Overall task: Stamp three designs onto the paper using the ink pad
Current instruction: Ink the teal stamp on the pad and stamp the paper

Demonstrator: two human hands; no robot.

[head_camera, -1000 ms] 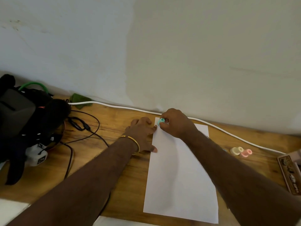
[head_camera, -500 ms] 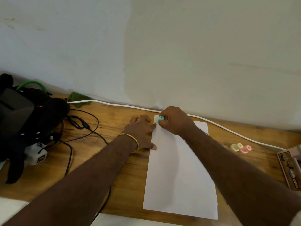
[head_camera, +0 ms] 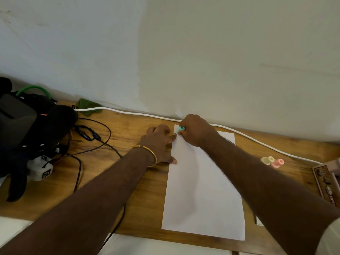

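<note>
A white sheet of paper [head_camera: 202, 190] lies lengthwise on the wooden table [head_camera: 128, 181]. My right hand [head_camera: 195, 130] grips a small teal stamp [head_camera: 180, 129] and holds it down at the paper's far left corner. My left hand [head_camera: 159, 142], with a gold bangle on the wrist, lies flat with spread fingers on the table and on the paper's left edge. A yellow stamp [head_camera: 267, 159] and a pink stamp [head_camera: 278, 162] lie on their sides to the right of the paper. No ink pad can be made out.
A black bag or device [head_camera: 27, 129] with black cables [head_camera: 95, 140] fills the left of the table. A white cable [head_camera: 257, 140] runs along the wall. A printed box [head_camera: 327, 183] sits at the right edge. A green cloth [head_camera: 88, 105] lies by the wall.
Both hands stay where they were, the teal stamp still pressed at the paper's far left corner. Only the camera view has shifted slightly.
</note>
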